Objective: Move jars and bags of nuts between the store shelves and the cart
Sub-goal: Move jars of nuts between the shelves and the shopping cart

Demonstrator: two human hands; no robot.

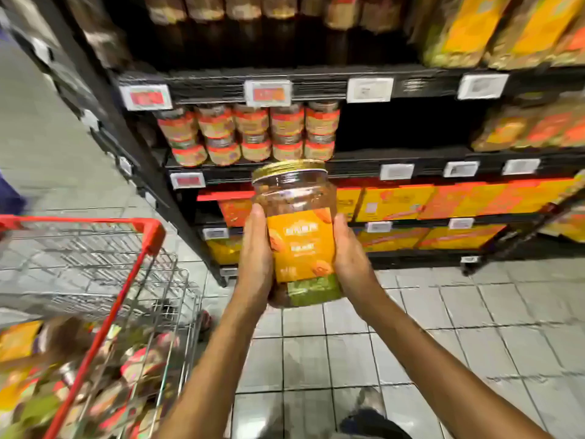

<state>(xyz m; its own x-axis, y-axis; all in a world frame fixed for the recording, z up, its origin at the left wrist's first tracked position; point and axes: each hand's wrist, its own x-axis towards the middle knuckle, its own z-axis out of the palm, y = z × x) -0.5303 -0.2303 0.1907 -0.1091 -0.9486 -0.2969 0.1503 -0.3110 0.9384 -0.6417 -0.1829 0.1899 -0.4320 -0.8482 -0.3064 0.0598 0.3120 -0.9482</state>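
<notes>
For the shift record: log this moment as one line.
left hand + right hand: grip jar | jar: upright, lidded, before shelves | cart: left

dark open gap on middle shelf [395, 160] right of stacked small jars [253, 134], cart [152, 236] at left

A: Can you read the orange label on the clear gold-lidded plastic jar [296, 229]?

B: No, the print is smeared. The left hand [254, 258] and right hand [348, 258] cover both its sides, and their fingers go out of sight behind it.

A: And the red-framed wire cart [104, 280]?

B: Cut off by the left and bottom edges; the packets inside [79, 375] are a blur.

A: The white shelf price tags [369, 89]?

B: Too blurred to read. The top row of jars [240, 7] is cropped by the upper edge.
</notes>
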